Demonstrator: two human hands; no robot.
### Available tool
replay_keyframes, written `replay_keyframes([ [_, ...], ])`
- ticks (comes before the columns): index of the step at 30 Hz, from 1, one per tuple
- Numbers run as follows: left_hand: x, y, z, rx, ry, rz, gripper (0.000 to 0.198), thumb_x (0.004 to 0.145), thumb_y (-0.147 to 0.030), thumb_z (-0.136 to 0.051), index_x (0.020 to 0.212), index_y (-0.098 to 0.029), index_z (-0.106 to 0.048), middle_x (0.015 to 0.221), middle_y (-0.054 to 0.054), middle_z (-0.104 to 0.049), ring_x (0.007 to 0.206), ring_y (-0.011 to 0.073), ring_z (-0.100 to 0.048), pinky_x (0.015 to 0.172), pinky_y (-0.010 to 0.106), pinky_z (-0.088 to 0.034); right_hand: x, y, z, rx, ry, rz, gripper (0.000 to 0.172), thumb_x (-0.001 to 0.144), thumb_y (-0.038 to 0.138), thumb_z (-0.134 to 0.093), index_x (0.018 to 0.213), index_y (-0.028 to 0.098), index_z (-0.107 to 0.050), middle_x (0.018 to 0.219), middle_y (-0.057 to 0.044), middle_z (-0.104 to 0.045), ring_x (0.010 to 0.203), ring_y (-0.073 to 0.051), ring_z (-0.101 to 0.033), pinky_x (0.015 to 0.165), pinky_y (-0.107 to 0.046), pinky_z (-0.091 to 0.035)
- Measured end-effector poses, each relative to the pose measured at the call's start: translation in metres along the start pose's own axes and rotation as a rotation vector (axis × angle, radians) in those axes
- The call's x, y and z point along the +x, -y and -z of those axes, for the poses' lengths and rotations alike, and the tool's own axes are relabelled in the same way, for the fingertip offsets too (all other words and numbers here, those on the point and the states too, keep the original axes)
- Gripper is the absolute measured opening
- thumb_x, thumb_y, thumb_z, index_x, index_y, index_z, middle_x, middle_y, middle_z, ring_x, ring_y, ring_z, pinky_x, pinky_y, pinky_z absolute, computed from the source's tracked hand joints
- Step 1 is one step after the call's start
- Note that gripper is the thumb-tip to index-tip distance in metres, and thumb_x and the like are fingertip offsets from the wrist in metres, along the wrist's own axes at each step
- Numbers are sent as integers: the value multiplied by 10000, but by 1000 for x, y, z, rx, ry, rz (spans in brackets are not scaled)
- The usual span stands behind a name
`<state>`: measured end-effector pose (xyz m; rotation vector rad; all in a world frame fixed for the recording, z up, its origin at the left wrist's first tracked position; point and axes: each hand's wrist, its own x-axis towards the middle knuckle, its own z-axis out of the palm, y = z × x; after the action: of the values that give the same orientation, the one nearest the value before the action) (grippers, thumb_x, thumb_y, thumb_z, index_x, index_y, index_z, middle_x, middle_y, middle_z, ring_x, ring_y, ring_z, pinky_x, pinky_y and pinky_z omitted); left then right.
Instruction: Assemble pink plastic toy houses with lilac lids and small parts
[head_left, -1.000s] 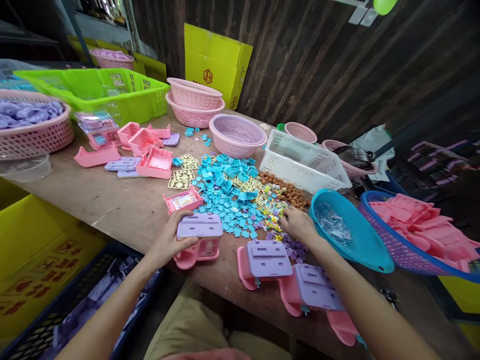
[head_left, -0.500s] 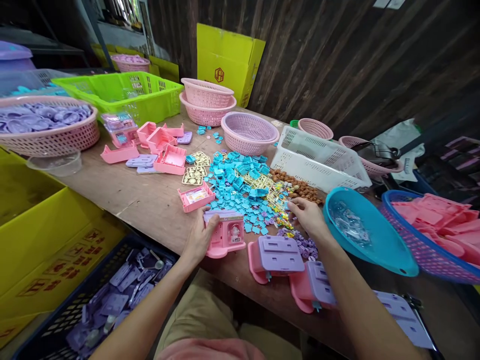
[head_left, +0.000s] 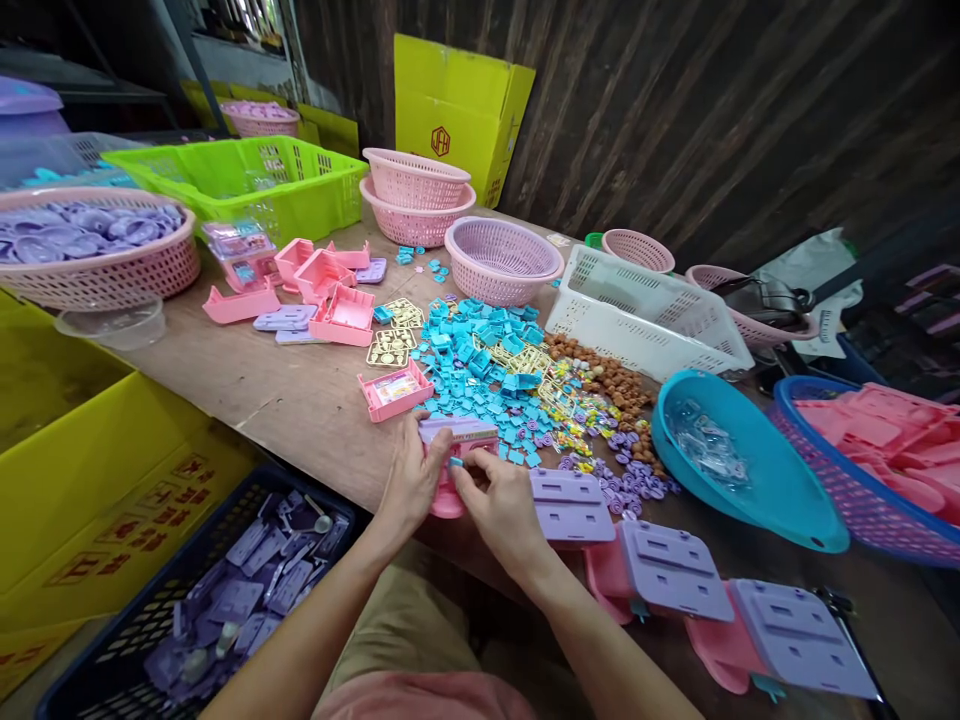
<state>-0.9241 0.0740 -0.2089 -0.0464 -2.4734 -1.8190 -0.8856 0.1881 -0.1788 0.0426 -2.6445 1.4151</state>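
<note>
My left hand (head_left: pixel 409 480) is closed around a pink toy house (head_left: pixel 448 500) with a lilac top, held at the table's front edge. My right hand (head_left: pixel 499 500) pinches a small blue plastic piece (head_left: pixel 456 462) against the front of that toy, covering much of it. Just beyond lies a heap of blue plastic parts (head_left: pixel 480 350). Right of my hands stand several similar toys with lilac panels (head_left: pixel 574 503) facing up. A pink tray part (head_left: pixel 395 388) with a printed card in it lies behind my left hand.
Purple swirl pieces (head_left: pixel 630 480) and brown pieces (head_left: pixel 626 390) are scattered right of the heap. A blue scoop-shaped tray (head_left: pixel 780 500) holds clear parts. A white basket (head_left: pixel 637 340) and a lilac basket (head_left: pixel 502 265) stand behind. A dark crate (head_left: pixel 82 640) sits below left.
My right hand has come left from the small loose pieces to the front of the pink toy house, carrying a small blue piece. My left hand still holds the toy.
</note>
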Motion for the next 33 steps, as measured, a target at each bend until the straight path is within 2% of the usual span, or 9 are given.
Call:
replay_keyframes([
  [8,-1,-1,-1,-8,-1,-3,513,828,-571,-377,1118,-151,-431,1108,127,-520,1048,248,-518,927,416,-406,0,0,-1,-68,-18,-11,195,789,253,-492,628,173,-567,522,25,-536,466,-97,-462,484,-211,-323],
  [14,-6,1,-3,23,-32,-20,471,858,-535,-364,1123,-152,-429,1093,118,-514,1046,240,-512,929,415,-404,-6,3,-8,-313,-90,111,156,782,140,-459,669,173,-563,627,-35,-618,575,-148,-550,546,-244,-347],
  [19,-14,-3,-6,38,-68,-38,437,871,-509,-364,1117,-152,-424,1075,111,-512,1033,238,-512,917,413,-411,-13,4,-15,-358,-142,129,217,824,121,-398,697,184,-563,664,-48,-634,601,-164,-565,559,-261,-347],
  [24,-21,-5,-11,14,-122,-10,432,857,-530,-371,1094,-172,-419,1060,105,-504,1048,253,-504,941,441,-393,-20,3,-32,-394,-234,126,278,855,124,-344,701,182,-568,659,-62,-625,598,-172,-559,553,-275,-342],
  [26,-23,0,-11,-21,-122,2,450,851,-540,-365,1109,-172,-404,1065,109,-507,1048,255,-511,946,447,-391,-22,4,-33,-402,-208,117,274,853,125,-350,709,178,-578,661,-61,-630,596,-171,-564,546,-275,-346],
  [28,-21,9,-6,-48,-68,-13,476,849,-543,-367,1144,-171,-387,1099,117,-510,1066,255,-513,962,453,-385,-23,3,-22,-383,-103,132,267,858,138,-373,706,182,-587,660,-46,-640,587,-161,-571,541,-268,-363],
  [30,-15,21,7,-40,36,-83,522,818,-568,-414,1159,-174,-390,1135,128,-511,1094,267,-511,975,461,-383,-24,-3,4,-362,-26,176,249,879,167,-396,762,181,-615,719,-39,-664,639,-156,-594,578,-258,-408],
  [33,0,36,43,-5,252,-186,581,763,-591,-495,1168,-184,-409,1195,154,-520,1129,301,-514,979,471,-400,-27,-24,55,-478,-78,240,244,893,246,-444,1032,182,-634,1008,-83,-675,940,-209,-599,802,-324,-456],
])
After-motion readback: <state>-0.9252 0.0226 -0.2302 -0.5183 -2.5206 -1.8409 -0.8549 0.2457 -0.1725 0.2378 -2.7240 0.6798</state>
